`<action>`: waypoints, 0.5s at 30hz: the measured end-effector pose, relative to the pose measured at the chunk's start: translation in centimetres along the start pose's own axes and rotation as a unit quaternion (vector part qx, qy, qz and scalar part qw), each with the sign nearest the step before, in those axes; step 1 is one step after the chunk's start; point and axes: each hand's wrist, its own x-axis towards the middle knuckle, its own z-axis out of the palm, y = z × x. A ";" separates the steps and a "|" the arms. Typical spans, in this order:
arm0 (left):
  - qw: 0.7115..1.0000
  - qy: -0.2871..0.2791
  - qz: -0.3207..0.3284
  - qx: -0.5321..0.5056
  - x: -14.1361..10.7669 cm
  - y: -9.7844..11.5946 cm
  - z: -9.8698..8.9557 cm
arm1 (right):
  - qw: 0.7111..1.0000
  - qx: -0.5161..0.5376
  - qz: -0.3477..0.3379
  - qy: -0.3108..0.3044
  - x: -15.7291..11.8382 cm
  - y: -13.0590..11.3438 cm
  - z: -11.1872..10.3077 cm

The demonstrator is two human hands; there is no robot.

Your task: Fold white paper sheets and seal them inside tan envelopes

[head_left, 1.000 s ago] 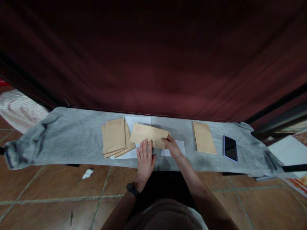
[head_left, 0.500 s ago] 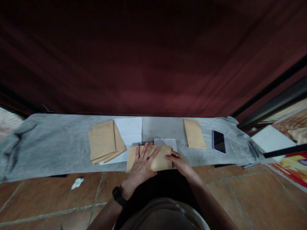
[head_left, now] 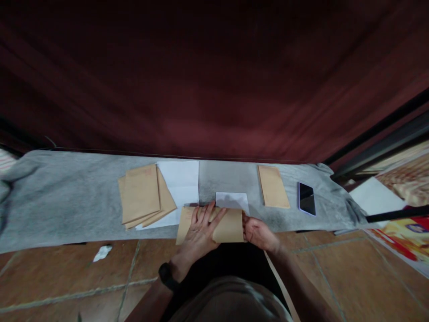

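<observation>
Head view, and from where I'm standing: the brown envelope [head_left: 231, 226] lies crosswise at the near edge of the gray cloth [head_left: 83, 192], right of the envelope pile [head_left: 141, 190]. Left hand [head_left: 201, 228] is spread on top of it. Right hand [head_left: 258, 232] is turned partly palm-up at its right end, fingertips hidden, so can't tell if they're pinching. IMO keep that left palm flat so the paper can't skid, and work the end with even pressure along its whole edge, otherwise it'll probably crease crooked.
</observation>
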 end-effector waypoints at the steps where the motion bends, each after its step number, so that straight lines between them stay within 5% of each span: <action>1: 1.000 0.002 0.003 -0.001 0.0 0.0 0.0 | 1.000 -0.005 0.001 -0.006 0.0 -0.1 0.0; 10: 1.000 -0.014 0.019 -0.014 0.0 0.2 0.9 | 0.998 -0.047 0.009 -0.037 0.3 0.3 0.8; 15: 0.999 -0.022 0.031 -0.019 0.1 0.4 0.8 | 0.988 -0.147 0.013 0.037 0.6 0.3 0.2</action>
